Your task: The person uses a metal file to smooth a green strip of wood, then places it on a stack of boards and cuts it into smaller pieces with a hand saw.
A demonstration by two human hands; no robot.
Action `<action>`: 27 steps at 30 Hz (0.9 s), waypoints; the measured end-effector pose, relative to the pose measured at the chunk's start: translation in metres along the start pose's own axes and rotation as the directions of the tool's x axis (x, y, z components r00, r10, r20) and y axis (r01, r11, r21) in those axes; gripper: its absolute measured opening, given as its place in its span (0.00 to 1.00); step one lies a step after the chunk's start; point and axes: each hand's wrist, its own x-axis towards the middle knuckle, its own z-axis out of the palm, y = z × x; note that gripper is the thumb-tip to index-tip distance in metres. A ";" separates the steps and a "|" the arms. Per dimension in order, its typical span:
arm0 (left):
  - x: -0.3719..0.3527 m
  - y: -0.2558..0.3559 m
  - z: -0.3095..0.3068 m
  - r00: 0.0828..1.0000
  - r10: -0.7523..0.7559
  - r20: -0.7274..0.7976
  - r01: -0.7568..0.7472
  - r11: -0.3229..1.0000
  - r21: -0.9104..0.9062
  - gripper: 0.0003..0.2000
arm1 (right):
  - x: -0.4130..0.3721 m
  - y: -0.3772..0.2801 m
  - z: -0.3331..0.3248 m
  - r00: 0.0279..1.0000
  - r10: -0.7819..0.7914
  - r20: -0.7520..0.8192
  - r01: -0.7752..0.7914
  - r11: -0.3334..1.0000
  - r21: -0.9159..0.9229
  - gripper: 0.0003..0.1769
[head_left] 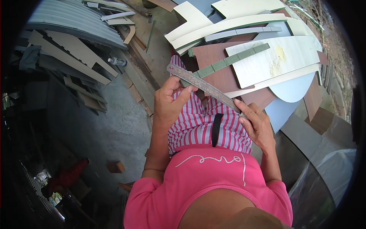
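A long, flat, rust-marked metal bar (207, 88) with a rounded, holed left end slants across the view above my lap. My right hand (256, 124) is closed around its lower right end, fingers along its edge. My left hand (173, 97) pinches the near end of a narrow green strip (228, 60), which has evenly spaced cross lines. The metal bar crosses over the green strip right by my left fingertips. Beyond, the strip lies over a brown board (213, 57) and a whitish stained board (280, 57).
Cream cut boards (232, 26) and a rounded pale blue panel (291, 89) are piled ahead. Corrugated sheeting (76, 19), leaning cut boards (72, 55) and a bottle (117, 61) are on the left. A small wooden block (115, 166) lies on the concrete floor (126, 126). Clear plastic sheeting (324, 175) is at right.
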 end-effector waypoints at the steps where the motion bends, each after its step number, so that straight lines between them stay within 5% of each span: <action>1: 0.000 0.001 -0.003 0.999 -0.033 0.017 0.032 0.998 0.054 0.16 | -0.002 -0.003 0.002 1.000 -0.014 0.019 0.014 1.000 0.002 0.29; 5: 0.000 0.001 -0.001 0.998 -0.058 0.007 0.057 0.996 0.074 0.15 | 0.000 -0.007 0.003 0.997 -0.050 0.064 0.055 0.995 -0.081 0.28; 7: 0.000 0.002 0.000 1.000 -0.025 0.003 0.025 0.998 0.065 0.15 | 0.002 0.006 0.004 0.986 0.057 -0.155 -0.067 0.996 -0.061 0.27; 10: 0.000 0.000 -0.001 1.000 0.011 -0.001 -0.011 0.997 0.071 0.15 | 0.002 0.012 -0.007 0.960 0.147 -0.238 -0.160 0.987 -0.033 0.27; 12: 0.000 -0.003 -0.003 1.000 0.015 0.006 -0.016 0.996 0.087 0.15 | -0.002 0.011 -0.008 0.970 0.096 -0.222 -0.106 0.994 -0.032 0.27; 14: 0.000 -0.005 -0.004 1.000 0.026 0.015 -0.028 0.997 0.077 0.15 | -0.009 0.008 -0.008 0.999 -0.047 -0.025 0.046 0.998 -0.044 0.27; 16: 0.000 -0.002 -0.004 0.999 0.027 0.019 -0.029 0.996 0.080 0.15 | -0.009 0.007 -0.012 1.000 -0.025 0.006 0.025 0.995 -0.099 0.26; 19: -0.001 -0.001 -0.002 0.999 0.031 0.013 -0.032 0.997 0.072 0.15 | 0.002 0.026 -0.018 0.952 0.149 -0.269 -0.183 0.977 -0.108 0.23; 22: -0.002 -0.002 -0.003 1.000 0.023 0.014 -0.024 0.997 0.078 0.15 | 0.001 0.033 -0.031 0.932 0.213 -0.293 -0.258 0.958 -0.124 0.23; 27: -0.001 -0.008 -0.006 1.000 -0.015 0.023 0.012 0.994 0.106 0.15 | -0.004 0.030 -0.034 0.980 0.177 -0.086 -0.186 0.975 -0.120 0.23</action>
